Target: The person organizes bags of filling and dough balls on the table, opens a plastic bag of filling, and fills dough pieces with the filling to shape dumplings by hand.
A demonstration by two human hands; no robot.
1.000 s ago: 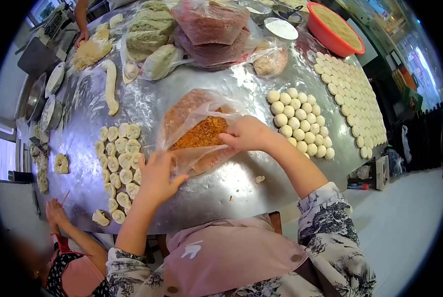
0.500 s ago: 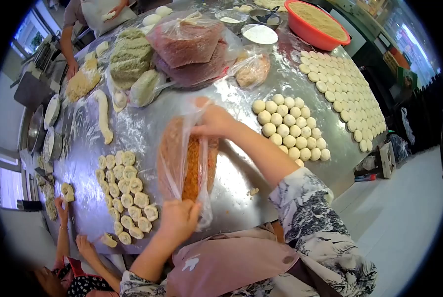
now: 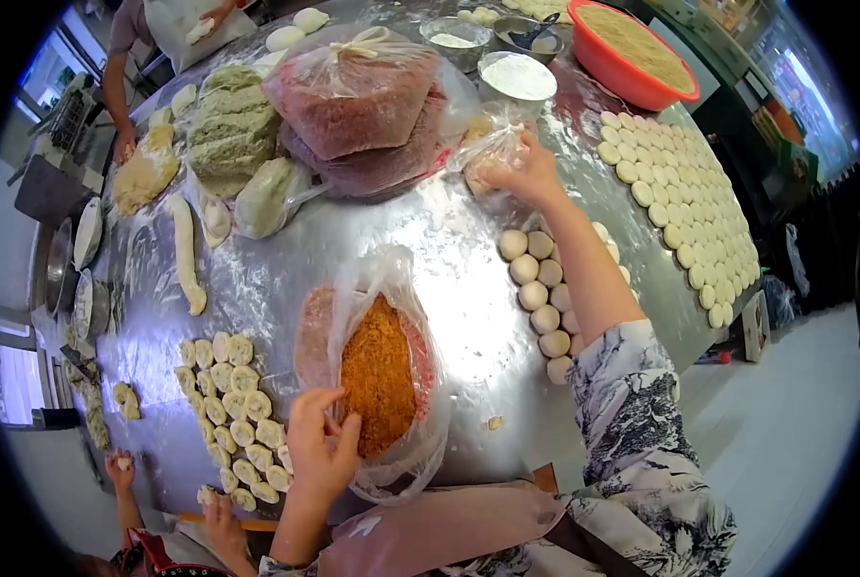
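Right hand (image 3: 531,178) has moved off the orange filling bag (image 3: 380,380) to the small tied bag (image 3: 476,178) since 0.5 s ago. Head view: right fingers bent over tied bag, can't tell if gripping. Left hand (image 3: 320,447) half open, thumb and fingers apart, at filling bag's left edge. Filling bag sits mouth-open on steel table (image 3: 478,380), between coiled dough pieces (image 3: 244,433) and dough balls (image 3: 533,295).

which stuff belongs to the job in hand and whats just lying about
Likely in use:
- open bag with orange-brown filling, at left hand
- small clear bag, at right hand

Seemingly lying about:
- red basin
- dough strip
- flat dough rounds
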